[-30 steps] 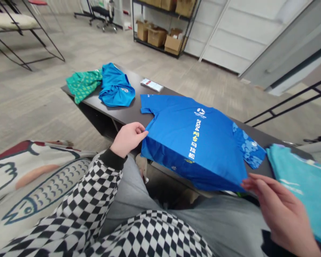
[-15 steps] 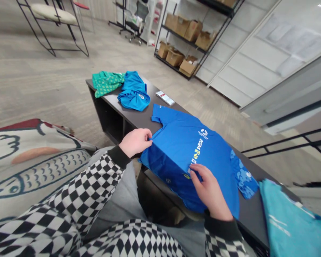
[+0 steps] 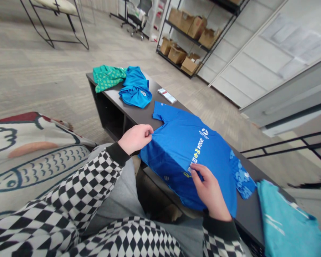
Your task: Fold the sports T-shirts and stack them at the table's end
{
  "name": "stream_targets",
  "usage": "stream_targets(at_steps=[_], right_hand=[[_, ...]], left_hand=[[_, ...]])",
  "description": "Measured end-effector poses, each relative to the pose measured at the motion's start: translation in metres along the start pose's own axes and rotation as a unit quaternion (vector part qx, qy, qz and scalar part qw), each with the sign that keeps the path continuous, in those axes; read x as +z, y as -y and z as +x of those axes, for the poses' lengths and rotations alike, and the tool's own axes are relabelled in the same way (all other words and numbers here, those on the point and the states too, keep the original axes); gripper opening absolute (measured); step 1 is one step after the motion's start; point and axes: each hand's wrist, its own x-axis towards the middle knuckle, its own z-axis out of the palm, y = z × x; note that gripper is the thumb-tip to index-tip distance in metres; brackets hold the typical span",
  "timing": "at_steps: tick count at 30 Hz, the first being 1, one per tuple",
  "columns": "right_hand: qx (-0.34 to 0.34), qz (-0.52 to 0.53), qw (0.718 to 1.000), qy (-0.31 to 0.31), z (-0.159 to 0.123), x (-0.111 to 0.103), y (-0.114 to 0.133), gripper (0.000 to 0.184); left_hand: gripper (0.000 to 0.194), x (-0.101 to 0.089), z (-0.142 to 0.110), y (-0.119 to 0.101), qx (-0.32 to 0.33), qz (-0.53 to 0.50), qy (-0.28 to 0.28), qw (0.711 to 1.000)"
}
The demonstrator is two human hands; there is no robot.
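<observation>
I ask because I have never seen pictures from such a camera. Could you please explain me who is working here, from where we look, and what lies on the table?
There is no machine here. You see a person's own two bare hands, in checkered sleeves. One camera, worn on the head, looks forward and down, so the left hand appears at left and the right hand at right.

On the dark table a blue T-shirt is spread out. The left hand pinches its edge; the right fingertips are at its printed lettering, but whether they grip the cloth is unclear.

Toward the far left end lie a green patterned cloth and a bright blue garment. A phone-like item lies beyond the T-shirt's sleeve, and a teal garment lies at right.
</observation>
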Motion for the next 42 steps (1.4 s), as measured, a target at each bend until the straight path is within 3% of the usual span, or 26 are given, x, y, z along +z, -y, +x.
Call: stream_targets(at_steps=[2, 11, 17, 26, 34, 42], right_hand=[[0.0, 0.0, 1.0, -0.002, 0.0, 0.0, 0.001, 0.03], [0.0, 0.003, 1.0, -0.007, -0.002, 0.003, -0.001, 0.029], [-0.006, 0.004, 1.0, -0.011, -0.002, 0.003, -0.001, 0.027], [0.003, 0.012, 1.0, -0.013, -0.002, 0.003, 0.003, 0.029], [0.011, 0.014, 1.0, -0.015, -0.001, 0.003, 0.006, 0.031], [0.007, 0.015, 1.0, -0.015, -0.002, 0.004, 0.004, 0.031]], left_hand=[[0.011, 0.001, 0.001, 0.0, 0.0, 0.001, 0.011, 1.0], [0.014, 0.0, 0.001, 0.003, -0.067, 0.023, -0.039, 0.997], [0.017, 0.003, 0.001, 0.004, -0.061, 0.009, -0.018, 0.998], [0.011, 0.003, 0.008, 0.0, -0.139, -0.129, -0.025, 0.982], [0.012, 0.012, 0.007, 0.0, -0.094, -0.052, -0.023, 0.994], [0.01, 0.016, 0.01, -0.003, -0.13, -0.148, -0.051, 0.979]])
